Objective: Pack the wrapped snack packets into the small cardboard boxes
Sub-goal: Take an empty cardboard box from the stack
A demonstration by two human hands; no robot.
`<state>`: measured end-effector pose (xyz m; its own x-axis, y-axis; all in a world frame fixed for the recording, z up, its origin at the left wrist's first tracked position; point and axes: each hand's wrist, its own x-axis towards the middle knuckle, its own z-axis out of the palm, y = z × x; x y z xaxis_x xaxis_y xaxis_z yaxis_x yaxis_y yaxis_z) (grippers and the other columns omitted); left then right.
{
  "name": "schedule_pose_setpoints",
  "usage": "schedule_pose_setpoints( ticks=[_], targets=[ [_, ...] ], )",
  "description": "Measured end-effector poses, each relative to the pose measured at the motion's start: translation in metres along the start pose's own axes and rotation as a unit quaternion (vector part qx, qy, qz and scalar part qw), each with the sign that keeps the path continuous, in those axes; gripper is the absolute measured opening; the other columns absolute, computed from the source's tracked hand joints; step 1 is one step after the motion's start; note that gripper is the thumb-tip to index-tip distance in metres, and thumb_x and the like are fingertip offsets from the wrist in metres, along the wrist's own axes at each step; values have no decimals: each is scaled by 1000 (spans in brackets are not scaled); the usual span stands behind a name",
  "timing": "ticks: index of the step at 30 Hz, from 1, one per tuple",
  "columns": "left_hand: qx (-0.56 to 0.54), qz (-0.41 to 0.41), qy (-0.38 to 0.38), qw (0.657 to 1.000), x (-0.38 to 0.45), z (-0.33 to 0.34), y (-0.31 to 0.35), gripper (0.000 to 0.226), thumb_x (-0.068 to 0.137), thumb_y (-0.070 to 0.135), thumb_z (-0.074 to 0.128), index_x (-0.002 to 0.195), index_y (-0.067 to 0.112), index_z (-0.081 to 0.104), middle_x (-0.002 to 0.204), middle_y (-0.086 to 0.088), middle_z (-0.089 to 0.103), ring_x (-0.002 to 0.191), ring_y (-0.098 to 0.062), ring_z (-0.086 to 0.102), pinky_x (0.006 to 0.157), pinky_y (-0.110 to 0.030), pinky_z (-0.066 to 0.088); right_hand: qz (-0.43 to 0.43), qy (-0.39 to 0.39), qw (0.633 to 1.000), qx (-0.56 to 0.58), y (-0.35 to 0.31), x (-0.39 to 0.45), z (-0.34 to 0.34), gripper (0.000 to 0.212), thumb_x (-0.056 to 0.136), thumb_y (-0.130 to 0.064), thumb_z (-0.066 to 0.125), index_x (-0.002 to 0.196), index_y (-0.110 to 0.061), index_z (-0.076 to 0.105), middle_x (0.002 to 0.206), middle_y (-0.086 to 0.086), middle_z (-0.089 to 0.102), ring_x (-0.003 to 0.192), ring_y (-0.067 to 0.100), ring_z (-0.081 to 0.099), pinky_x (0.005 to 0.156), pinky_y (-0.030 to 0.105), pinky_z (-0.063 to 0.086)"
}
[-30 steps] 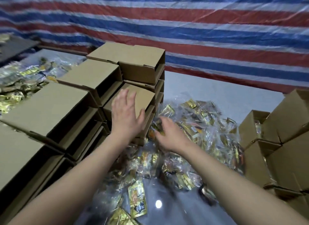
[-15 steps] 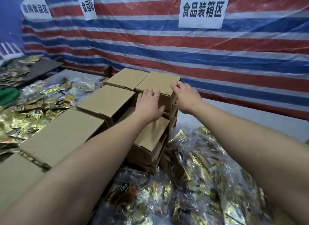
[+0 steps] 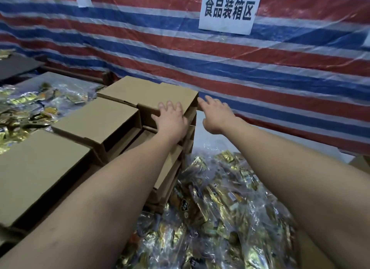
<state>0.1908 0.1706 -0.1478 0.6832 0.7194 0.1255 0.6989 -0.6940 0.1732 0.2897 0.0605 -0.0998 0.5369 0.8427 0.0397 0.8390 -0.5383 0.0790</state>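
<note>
Atop the far stack, left hand (image 3: 172,118) lies flat, fingers spread, on the top box (image 3: 160,94); right hand (image 3: 215,113), fingers apart, reaches its side. A one-sided pull could topple the stack onto the packets (image 3: 220,198).

Bare forearms, bare hands (image 3: 172,118), no sleeves

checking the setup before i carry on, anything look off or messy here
Nothing looks damaged. The boxes are stacked a bit staggered, and packets lie in loose heaps, not spilled off the table. Both hands, left and right, reach the top box.
</note>
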Motion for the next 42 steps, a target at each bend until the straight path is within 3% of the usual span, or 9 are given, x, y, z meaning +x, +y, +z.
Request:
schedule_pose_setpoints(
  ticks=[6,10,14,17,19,25,32,35,42],
  targets=[
    [-13,81,85,993,-15,-26,-11,38,100,21,39,136,10,47,141,-10,47,133,-34,37,102,-51,44,10,14,999,38,10,-8,-21,75,95,-19,52,158,-21,11,163,11,17,148,34,21,119,52,22],
    [-146,168,159,962,-34,-71,-3,23,97,14,44,107,7,63,112,-10,64,108,-29,56,92,-40,46,28,40,997,58,20,-21,-47,77,93,-22,57,158,-22,14,164,10,17,149,33,20,120,51,19],
    [-265,185,115,939,-63,-112,12,20,97,19,41,97,18,61,90,0,63,87,-23,59,71,-35,44,38,65,996,46,48,-50,-85,55,90,-25,57,143,-18,42,145,12,43,134,34,40,109,47,35],
    [-319,190,81,925,-89,-130,30,24,99,21,42,107,18,64,96,0,66,92,-21,61,80,-37,52,50,70,993,79,67,-89,-105,6,88,-24,59,90,-27,53,101,3,58,87,23,55,61,31,40],
    [-349,188,58,916,-103,-136,45,24,100,19,44,110,15,65,101,-3,67,95,-21,62,87,-41,54,66,74,992,76,75,-116,-113,16,86,-27,60,76,-28,48,87,1,58,72,15,52,51,26,34],
    [-370,140,-41,918,-160,-117,71,23,95,19,49,93,9,69,88,-10,69,86,-24,66,78,-40,54,111,-15,989,101,78,-218,-90,16,84,-22,62,70,-21,54,73,1,58,65,17,56,50,27,39],
    [-386,103,-220,890,-282,-5,47,27,93,14,48,72,19,63,61,8,58,62,-12,54,56,-27,40,153,-126,963,181,56,-353,29,15,83,-28,58,70,-24,53,73,-3,57,67,13,55,49,27,34],
    [-394,55,-280,874,-332,45,33,26,96,13,47,80,20,66,71,4,61,61,-9,57,50,-19,39,181,-162,945,221,36,-398,84,17,83,-32,58,69,-23,53,73,-3,60,68,14,57,50,27,37],
    [-357,24,-361,861,-401,123,3,19,99,13,47,95,17,65,91,2,66,88,-11,60,74,-20,46,216,-217,915,263,-14,-465,186,11,87,-31,48,76,-26,49,84,-5,57,79,17,58,55,27,37]
  ],
)
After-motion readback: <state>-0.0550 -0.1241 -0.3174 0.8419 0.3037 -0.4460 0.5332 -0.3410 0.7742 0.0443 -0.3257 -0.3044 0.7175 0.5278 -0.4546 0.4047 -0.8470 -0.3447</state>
